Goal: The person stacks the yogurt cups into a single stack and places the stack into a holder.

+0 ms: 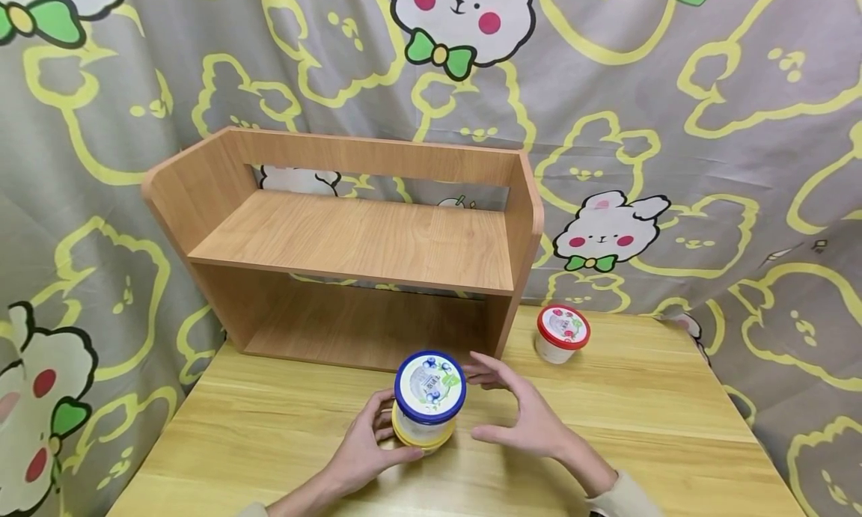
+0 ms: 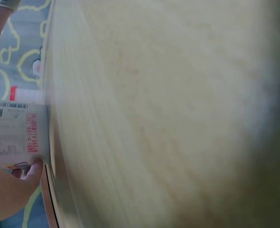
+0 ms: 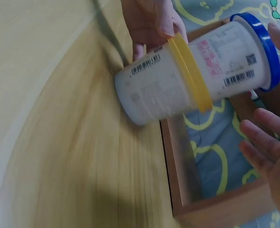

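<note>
Two white tubs are stacked in front of the shelf. The upper one has a blue lid (image 1: 431,386) printed with blueberries, and under it is a tub with a yellow lid (image 3: 189,73). My left hand (image 1: 364,450) grips the yellow-lidded tub (image 2: 18,128) from the left, its thumb along the near side. On the other side of the stack my right hand (image 1: 525,420) is apart from it, fingers spread and holding nothing. The right wrist view shows barcodes and red print on both tubs, with the right hand's fingers (image 3: 265,137) beside the blue-lidded one.
A wooden two-tier shelf (image 1: 350,236) stands at the back of the wooden table (image 1: 269,427). To its right sits another white tub with a red lid (image 1: 563,330). A grey curtain (image 1: 707,165) with cartoon animals hangs behind and at the sides.
</note>
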The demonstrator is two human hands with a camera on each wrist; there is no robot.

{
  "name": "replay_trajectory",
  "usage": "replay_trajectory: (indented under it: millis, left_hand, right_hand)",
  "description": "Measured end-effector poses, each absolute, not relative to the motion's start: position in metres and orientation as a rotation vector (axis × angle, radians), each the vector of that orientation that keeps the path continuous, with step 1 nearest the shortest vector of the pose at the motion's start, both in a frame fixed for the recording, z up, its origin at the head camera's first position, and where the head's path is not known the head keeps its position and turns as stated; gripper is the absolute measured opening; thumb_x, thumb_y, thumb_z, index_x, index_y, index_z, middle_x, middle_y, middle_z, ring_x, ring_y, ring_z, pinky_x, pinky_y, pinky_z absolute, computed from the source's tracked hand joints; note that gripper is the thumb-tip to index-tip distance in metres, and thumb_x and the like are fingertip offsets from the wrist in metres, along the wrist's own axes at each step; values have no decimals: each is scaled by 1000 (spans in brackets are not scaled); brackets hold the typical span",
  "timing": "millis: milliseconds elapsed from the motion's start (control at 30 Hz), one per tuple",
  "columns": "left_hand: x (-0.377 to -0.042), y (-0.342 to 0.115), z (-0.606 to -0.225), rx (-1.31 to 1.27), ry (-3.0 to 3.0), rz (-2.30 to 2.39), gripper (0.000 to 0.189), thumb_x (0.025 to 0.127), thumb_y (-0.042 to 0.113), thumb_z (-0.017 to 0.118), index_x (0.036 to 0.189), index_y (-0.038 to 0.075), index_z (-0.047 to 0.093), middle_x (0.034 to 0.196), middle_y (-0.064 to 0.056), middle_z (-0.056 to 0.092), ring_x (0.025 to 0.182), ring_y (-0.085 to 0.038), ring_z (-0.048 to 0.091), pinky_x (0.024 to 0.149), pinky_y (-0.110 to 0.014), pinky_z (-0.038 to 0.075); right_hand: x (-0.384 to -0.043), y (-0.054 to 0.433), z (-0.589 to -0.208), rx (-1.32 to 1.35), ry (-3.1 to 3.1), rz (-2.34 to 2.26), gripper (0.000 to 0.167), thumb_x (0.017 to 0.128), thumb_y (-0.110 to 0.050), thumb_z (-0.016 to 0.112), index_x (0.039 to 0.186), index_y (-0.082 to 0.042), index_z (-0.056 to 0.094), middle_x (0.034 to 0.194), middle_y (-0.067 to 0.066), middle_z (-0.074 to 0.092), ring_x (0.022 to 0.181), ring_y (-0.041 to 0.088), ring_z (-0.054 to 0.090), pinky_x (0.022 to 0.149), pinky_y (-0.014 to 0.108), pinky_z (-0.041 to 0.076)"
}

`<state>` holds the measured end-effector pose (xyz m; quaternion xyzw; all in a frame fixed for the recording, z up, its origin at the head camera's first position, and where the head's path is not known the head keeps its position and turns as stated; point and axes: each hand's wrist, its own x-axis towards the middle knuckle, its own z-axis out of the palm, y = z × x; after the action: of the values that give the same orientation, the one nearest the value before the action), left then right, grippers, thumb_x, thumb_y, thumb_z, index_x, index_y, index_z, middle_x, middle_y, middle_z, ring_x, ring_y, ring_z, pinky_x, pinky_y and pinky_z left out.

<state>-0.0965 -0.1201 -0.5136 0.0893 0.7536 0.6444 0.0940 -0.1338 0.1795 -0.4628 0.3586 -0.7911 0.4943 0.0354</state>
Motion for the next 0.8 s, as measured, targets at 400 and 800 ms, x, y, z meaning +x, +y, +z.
replay_trajectory:
  millis: [400,800]
  left_hand:
    - [-96,-121,-514,252,2233,1925,93,75,11,96,150,3,43,145,-23,59,130,-33,63,100,-15,56]
    - [-96,-121,-517,269,2242,1928,93,75,13,96,151,4,43,145,-23,58,130,-33,63,101,-17,57]
  right_hand:
    - [-130,228,-458,952,-2371,1420,93,76,-3,91,156,-3,44,142,6,67,124,16,67,103,24,57]
    - [-137,280,-463,749,-2318,1368,85,78,14,82,153,0,46,141,-8,66,124,5,65,101,12,52]
